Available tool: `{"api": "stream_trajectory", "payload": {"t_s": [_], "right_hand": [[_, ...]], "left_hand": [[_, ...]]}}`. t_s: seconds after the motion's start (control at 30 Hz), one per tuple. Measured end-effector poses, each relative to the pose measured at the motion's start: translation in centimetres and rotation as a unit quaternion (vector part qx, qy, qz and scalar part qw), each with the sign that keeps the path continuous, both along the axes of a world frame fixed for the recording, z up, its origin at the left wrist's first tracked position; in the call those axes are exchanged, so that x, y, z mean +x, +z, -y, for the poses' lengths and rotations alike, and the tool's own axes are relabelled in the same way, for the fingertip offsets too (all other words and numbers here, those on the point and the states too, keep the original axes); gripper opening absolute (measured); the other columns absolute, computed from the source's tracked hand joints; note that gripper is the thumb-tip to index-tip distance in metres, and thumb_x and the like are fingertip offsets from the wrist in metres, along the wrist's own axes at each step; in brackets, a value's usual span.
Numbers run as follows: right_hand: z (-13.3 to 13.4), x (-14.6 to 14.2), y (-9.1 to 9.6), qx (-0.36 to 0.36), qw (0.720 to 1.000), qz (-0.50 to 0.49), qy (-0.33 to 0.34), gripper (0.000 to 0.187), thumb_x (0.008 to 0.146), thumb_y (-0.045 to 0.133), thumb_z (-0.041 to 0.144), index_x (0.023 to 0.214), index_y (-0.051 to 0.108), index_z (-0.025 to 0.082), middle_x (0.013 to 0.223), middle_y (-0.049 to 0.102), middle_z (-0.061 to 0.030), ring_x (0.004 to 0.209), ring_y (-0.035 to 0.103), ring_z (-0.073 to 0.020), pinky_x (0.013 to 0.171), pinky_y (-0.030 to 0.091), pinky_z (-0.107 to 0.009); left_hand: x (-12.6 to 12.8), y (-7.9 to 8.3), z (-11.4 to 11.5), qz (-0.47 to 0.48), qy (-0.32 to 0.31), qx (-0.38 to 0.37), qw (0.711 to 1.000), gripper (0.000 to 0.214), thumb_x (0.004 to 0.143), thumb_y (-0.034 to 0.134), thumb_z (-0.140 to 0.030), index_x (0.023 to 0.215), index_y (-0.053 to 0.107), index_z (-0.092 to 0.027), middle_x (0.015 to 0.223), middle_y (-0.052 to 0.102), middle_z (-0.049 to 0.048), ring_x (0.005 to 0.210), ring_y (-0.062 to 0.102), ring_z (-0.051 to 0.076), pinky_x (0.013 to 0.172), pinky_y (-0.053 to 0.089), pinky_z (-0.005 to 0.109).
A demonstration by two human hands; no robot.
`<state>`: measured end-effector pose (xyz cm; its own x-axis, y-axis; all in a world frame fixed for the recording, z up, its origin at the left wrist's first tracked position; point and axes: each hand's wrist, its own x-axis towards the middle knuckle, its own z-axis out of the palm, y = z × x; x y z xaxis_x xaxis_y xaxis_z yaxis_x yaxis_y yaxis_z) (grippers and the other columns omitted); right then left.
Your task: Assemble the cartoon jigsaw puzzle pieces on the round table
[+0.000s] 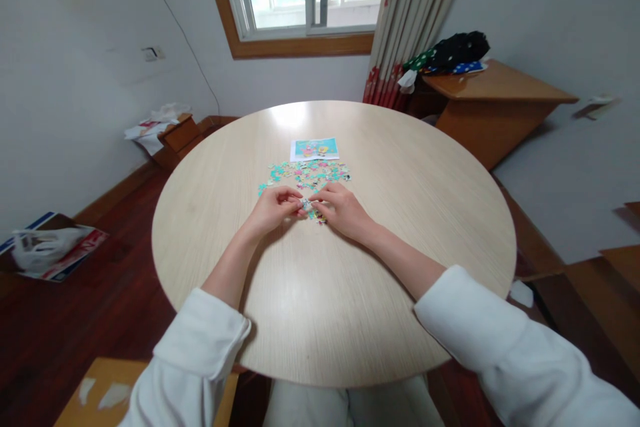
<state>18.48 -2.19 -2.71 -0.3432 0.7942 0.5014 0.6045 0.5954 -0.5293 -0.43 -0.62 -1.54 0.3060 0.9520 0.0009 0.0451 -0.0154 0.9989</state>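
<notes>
Teal, pink and yellow puzzle pieces (327, 171), pale wood-grained table (400, 167), white sleeves (480, 317).

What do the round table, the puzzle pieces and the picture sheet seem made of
Round table: wood or laminate, satin, showing fine grain and glare.
Puzzle pieces: perhaps printed cardboard, flat and multicoloured; gloss unclear.
Picture sheet: likely paper, flat, white-edged; gloss unclear.

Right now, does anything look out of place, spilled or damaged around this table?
Nothing looks plainly spilled or damaged on the round table; the puzzle pieces are scattered, which seems ordinary. Mildly untidy spots lie beyond it: a crumpled plastic bag at far left, and cloths heaped on the side desk at right.
</notes>
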Motion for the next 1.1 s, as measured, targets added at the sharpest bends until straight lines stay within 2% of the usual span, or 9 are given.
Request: {"api": "stream_trajectory", "payload": {"t_s": [0.2,0.37,0.7,0.77,0.83,0.97,1.1], "right_hand": [[0.0,0.0,0.0,-0.002,1.0,0.002,0.004,0.012,0.086,0.06,0.016,0.082,0.071,0.02,0.084,0.062,-0.0047,0.086,0.056,-0.0182,0.081,0.044,-0.033],[-0.1,0.1,-0.1,-0.007,1.0,0.005,-0.01,0.013,0.087,0.059,0.016,0.082,0.07,0.019,0.084,0.063,-0.0054,0.087,0.057,-0.0189,0.081,0.044,-0.033],[-0.8,0.4,-0.6,-0.007,1.0,-0.003,-0.02,0.013,0.085,0.055,0.016,0.075,0.063,0.019,0.081,0.062,-0.0052,0.082,0.055,-0.0179,0.078,0.043,-0.031],[-1.2,1.1,-0.3,-0.014,0.998,-0.009,-0.052,0.013,0.083,0.053,0.016,0.072,0.059,0.019,0.078,0.061,-0.0042,0.078,0.054,-0.0171,0.076,0.042,-0.03],[-1.8,2.1,0.1,-0.052,0.993,-0.014,-0.102,0.013,0.08,0.051,0.016,0.068,0.055,0.019,0.074,0.06,-0.0031,0.071,0.052,-0.0159,0.071,0.041,-0.029],[-3.0,4.3,0.4,-0.079,0.984,0.009,-0.156,0.023,0.083,0.041,0.02,0.061,0.047,0.021,0.071,0.059,-0.0037,0.07,0.051,-0.0165,0.067,0.04,-0.028],[-4.1,6.6,-0.1,-0.082,0.969,0.065,-0.224,0.028,0.086,0.04,0.02,0.06,0.051,0.021,0.076,0.064,-0.0085,0.073,0.054,-0.0183,0.068,0.04,-0.028]], "left_hand": [[0.1,0.1,0.2,-0.01,-0.004,0.003,1.0,0.039,0.056,0.083,-0.039,0.076,0.061,-0.014,0.065,0.067,0.0018,0.062,0.068,0.017,0.069,0.058,0.035],[0.1,0.1,0.1,-0.025,-0.016,0.015,0.999,0.033,0.057,0.081,-0.034,0.075,0.063,-0.014,0.069,0.069,0.0031,0.067,0.068,0.016,0.073,0.057,0.033],[0.0,-0.1,0.0,-0.008,0.003,0.022,1.0,0.034,0.059,0.08,-0.034,0.079,0.062,-0.014,0.066,0.067,0.0029,0.065,0.067,0.016,0.072,0.056,0.033],[0.0,-0.2,-0.2,-0.001,0.025,0.024,0.999,0.032,0.06,0.079,-0.033,0.079,0.062,-0.014,0.065,0.067,0.0028,0.064,0.067,0.015,0.07,0.056,0.033],[0.0,-0.2,-0.5,-0.005,0.061,0.027,0.998,0.029,0.061,0.078,-0.032,0.077,0.062,-0.014,0.063,0.066,0.0023,0.06,0.065,0.015,0.066,0.055,0.031],[-0.3,0.0,-1.1,-0.049,0.141,0.045,0.988,0.02,0.065,0.072,-0.031,0.069,0.06,-0.016,0.057,0.061,0.0,0.05,0.056,0.011,0.054,0.048,0.026],[-0.8,0.2,-1.4,-0.072,0.208,0.072,0.973,0.014,0.069,0.066,-0.028,0.069,0.059,-0.016,0.057,0.057,-0.0019,0.046,0.049,0.008,0.048,0.041,0.022]]}}
